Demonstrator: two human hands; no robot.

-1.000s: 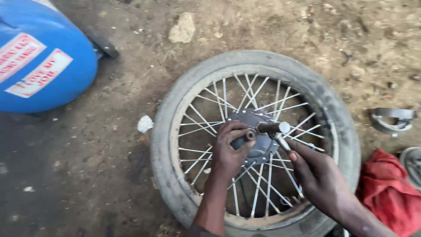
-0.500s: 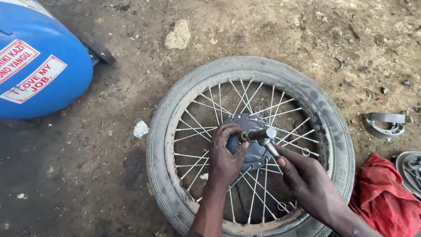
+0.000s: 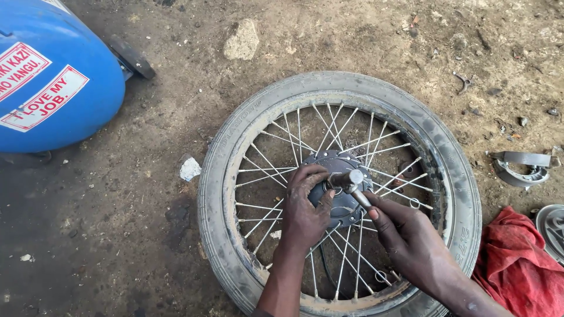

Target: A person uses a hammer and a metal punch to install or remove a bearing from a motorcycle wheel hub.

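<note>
A spoked wheel with a worn grey tyre (image 3: 235,147) lies flat on the dirt ground. At its centre sits a dark metal hub (image 3: 341,202) with an axle standing up out of it. My left hand (image 3: 305,211) rests on the hub's left side, thumb and fingers pinched around the axle base. My right hand (image 3: 411,240) comes in from the lower right and holds a slim metal tool (image 3: 356,188) whose silvery end sits on the axle top.
A blue tank on small black wheels (image 3: 53,76) lies at the upper left. A red rag (image 3: 517,264) is at the lower right, with grey metal parts (image 3: 520,167) above it. A stone (image 3: 242,41) and a white scrap (image 3: 190,169) lie on the dirt.
The view has shifted a little, so the wheel sits slightly lower and further right. Both hands stay at the hub; the tool's end has turned a bit on the axle.
</note>
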